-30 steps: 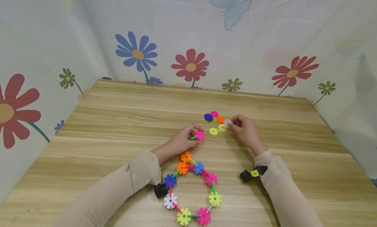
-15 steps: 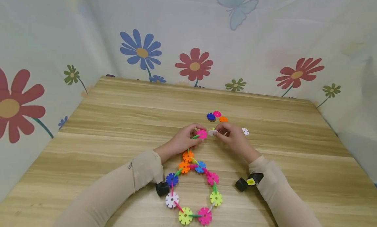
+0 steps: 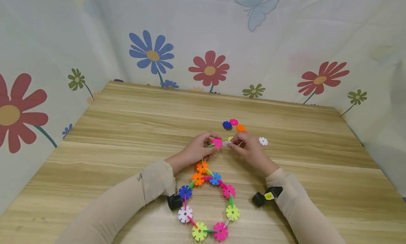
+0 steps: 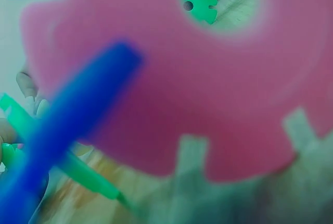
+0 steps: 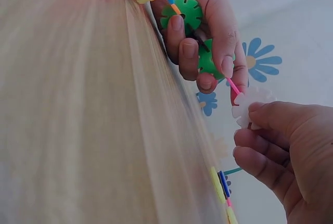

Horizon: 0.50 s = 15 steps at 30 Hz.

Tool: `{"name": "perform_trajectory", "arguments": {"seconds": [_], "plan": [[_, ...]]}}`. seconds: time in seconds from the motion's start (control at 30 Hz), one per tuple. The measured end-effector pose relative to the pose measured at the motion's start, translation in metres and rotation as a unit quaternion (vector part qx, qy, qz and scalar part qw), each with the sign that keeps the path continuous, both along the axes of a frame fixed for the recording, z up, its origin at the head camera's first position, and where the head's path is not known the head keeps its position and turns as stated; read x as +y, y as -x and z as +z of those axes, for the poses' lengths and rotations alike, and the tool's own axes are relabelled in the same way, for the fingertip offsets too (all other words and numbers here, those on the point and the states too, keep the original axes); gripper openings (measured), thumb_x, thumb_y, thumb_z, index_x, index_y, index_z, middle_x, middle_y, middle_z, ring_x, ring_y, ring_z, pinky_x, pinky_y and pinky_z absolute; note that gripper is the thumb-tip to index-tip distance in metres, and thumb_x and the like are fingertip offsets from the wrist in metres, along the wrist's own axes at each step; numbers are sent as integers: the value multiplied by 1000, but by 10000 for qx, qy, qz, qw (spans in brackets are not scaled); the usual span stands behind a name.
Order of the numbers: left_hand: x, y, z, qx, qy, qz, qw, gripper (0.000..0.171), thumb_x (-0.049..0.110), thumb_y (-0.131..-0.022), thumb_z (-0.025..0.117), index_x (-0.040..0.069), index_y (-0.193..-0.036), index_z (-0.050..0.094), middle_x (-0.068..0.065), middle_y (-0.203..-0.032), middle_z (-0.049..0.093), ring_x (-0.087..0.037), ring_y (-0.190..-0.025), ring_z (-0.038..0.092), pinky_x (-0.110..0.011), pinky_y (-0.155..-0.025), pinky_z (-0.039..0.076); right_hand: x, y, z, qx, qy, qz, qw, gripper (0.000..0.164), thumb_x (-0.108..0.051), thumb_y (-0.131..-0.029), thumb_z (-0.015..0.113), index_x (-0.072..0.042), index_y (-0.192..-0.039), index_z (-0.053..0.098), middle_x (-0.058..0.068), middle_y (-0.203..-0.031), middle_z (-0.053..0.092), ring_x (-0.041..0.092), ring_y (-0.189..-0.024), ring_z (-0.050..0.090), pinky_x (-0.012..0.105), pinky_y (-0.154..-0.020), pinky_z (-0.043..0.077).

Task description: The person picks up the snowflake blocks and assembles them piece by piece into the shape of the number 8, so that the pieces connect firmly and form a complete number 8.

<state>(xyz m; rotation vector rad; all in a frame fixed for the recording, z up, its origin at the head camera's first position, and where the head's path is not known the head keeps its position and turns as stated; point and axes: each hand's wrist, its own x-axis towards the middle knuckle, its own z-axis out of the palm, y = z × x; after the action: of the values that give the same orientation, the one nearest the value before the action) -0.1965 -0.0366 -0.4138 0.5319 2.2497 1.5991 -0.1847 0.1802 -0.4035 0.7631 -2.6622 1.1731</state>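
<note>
My left hand (image 3: 197, 149) pinches a pink notched disc (image 3: 217, 142) at the upper end of a linked chain. Thumb and finger of my right hand (image 3: 253, 153) hold a white notched disc (image 3: 225, 144), its edge right at the pink disc's rim. In the right wrist view, that white disc (image 5: 241, 110) meets the thin pink edge, and green discs (image 5: 185, 13) sit among the left fingers. Below the left hand, the chain runs through an orange disc (image 3: 202, 167) to a ring of interlocked coloured discs (image 3: 200, 231). A large blurred disc (image 4: 130, 104) fills the left wrist view.
Beyond the right hand lie loose discs: blue (image 3: 227, 125), pink (image 3: 233, 122) and orange (image 3: 240, 128). A loose white disc (image 3: 263, 141) lies to its right, and a yellow one (image 3: 230, 138) is partly hidden behind it. A flower-printed curtain (image 3: 272, 54) borders the wooden table (image 3: 152, 113).
My right hand has picked up a white disc from the loose pieces and brought it left against the pink disc. Another white disc now shows to the right. My left hand stays nearly still.
</note>
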Motion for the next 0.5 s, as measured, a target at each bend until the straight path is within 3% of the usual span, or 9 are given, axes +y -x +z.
{"name": "perform_trajectory", "arguments": {"seconds": [0.27, 0.5], "plan": [[0, -1, 0, -35, -36, -39, 10000, 36, 16, -94, 62, 12, -129, 55, -4, -72, 55, -12, -49, 47, -22, -49, 42, -4, -2, -3, 393, -31, 6, 9992, 5, -7, -85, 72, -7, -85, 67, 5, -84, 69, 14, -77, 64, 23, -65, 53], [3, -2, -1, -267, -7, -650, 9975, 40, 14, -100, 51, 14, -140, 46, -2, -67, 55, -11, -52, 47, -22, -51, 43, -9, -3, -7, -134, 436, 44, 9989, 5, -12, -87, 70, -8, -87, 68, 6, -84, 71, 7, -74, 60, 19, -67, 51]]}}
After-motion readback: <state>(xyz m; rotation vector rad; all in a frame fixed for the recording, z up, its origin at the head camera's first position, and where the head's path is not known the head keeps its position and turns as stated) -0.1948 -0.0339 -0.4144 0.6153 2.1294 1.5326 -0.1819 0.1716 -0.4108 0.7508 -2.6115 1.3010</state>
